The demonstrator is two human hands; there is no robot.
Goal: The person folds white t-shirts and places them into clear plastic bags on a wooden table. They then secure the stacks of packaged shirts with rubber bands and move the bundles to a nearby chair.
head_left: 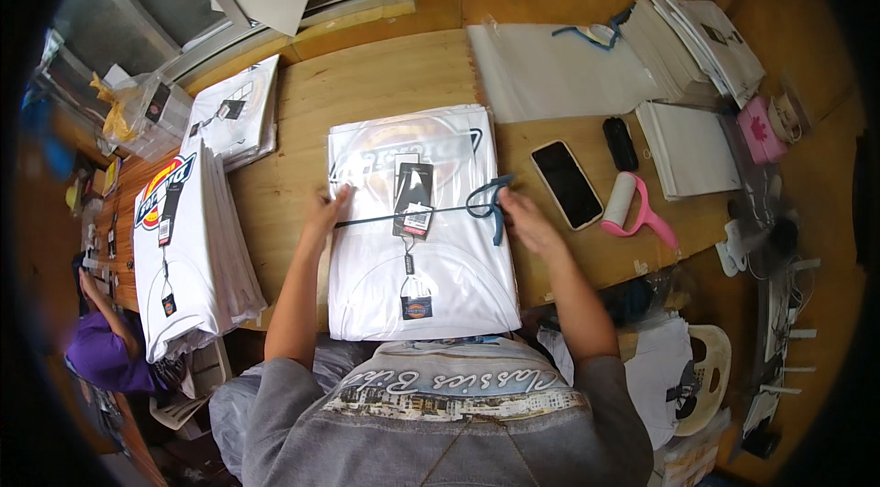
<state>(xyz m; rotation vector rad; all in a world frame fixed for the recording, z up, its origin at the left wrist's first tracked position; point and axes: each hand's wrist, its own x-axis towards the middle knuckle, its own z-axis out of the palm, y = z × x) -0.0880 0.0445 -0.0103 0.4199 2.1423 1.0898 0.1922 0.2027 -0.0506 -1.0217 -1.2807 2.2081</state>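
Note:
A bundle of folded white T-shirts (367,281) in clear plastic bags lies on the table in front of me. A dark hang tag (414,198) and a smaller black tag (416,298) show on the top shirt. Across the middle runs a thin dark-blue tie (376,218), looped near the right edge with a loose tail. My left hand (335,207) grips the bundle's left side. On the opposite side my right hand (526,217) holds the right edge, close to the tie's loop. Fingers of both hands are partly hidden along the sides.
Left stand a stack of white T-shirts (206,258) and a bagged pile (234,111). To the right lie a phone (567,185), a black case (621,144) and a pink lint roller (632,212). Clear plastic bags (550,75) lie behind. A person in purple (103,345) sits far left.

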